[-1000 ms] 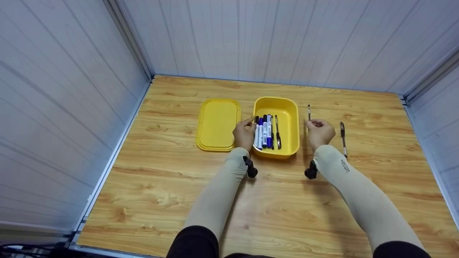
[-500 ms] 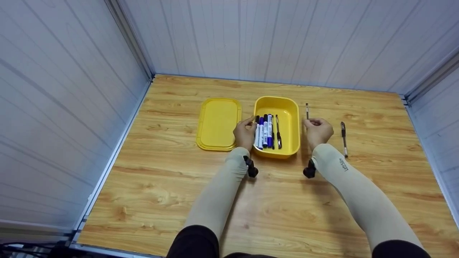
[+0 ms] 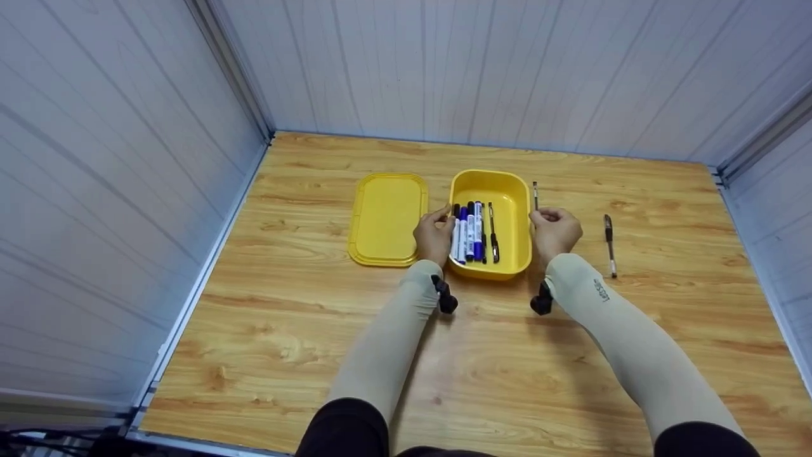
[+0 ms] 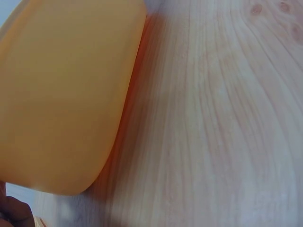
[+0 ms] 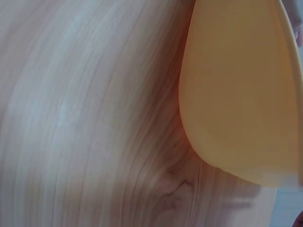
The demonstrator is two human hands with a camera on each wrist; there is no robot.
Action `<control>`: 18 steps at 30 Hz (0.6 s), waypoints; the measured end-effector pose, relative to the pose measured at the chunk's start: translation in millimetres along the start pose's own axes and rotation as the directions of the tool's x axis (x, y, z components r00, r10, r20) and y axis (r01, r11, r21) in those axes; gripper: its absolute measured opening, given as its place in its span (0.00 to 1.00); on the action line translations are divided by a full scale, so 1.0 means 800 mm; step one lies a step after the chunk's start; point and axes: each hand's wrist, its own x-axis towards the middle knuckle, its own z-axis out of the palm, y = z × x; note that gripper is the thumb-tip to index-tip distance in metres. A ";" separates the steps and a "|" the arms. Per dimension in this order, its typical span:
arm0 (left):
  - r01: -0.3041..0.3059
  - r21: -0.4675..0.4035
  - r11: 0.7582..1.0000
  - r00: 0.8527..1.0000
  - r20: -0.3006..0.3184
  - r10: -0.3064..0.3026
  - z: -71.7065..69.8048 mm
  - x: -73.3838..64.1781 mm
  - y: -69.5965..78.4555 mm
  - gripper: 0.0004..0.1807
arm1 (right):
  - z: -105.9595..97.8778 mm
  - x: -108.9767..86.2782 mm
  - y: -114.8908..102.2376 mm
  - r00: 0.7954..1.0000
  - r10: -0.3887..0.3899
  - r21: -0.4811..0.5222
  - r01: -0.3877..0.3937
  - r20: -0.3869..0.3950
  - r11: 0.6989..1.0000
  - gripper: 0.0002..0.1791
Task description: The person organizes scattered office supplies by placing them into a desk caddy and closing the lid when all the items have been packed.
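My left hand (image 3: 434, 237) grips the left rim of an open yellow plastic box (image 3: 511, 254). Inside, along that side, lie several white-barrelled markers (image 3: 470, 236) with black or blue caps and two thin black pens (image 3: 493, 235). A slim pen (image 3: 535, 193) points away from me, pinched between the thumb and fingers of my right hand (image 3: 556, 228), right at the box's right rim. Both wrist views are mostly filled by the box's outer wall (image 4: 66, 94); only a bit of the left hand's fingers (image 4: 15, 210) shows in the left one.
A yellow lid (image 3: 388, 219) lies flat left of the box. Another black-capped pen (image 3: 609, 244) rests on the wooden table (image 3: 279, 355) to the right of my right hand. White panel walls (image 3: 406, 70) enclose the table at the back and sides.
My right hand has moved left with its pen, from beside the box to its right rim. The left hand stays at the left rim.
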 end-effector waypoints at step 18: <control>-0.006 0.020 1.000 1.000 0.001 0.006 -0.002 -0.002 0.001 0.16 | 0.010 -0.005 0.001 0.999 0.038 0.048 -0.038 -0.003 0.998 0.10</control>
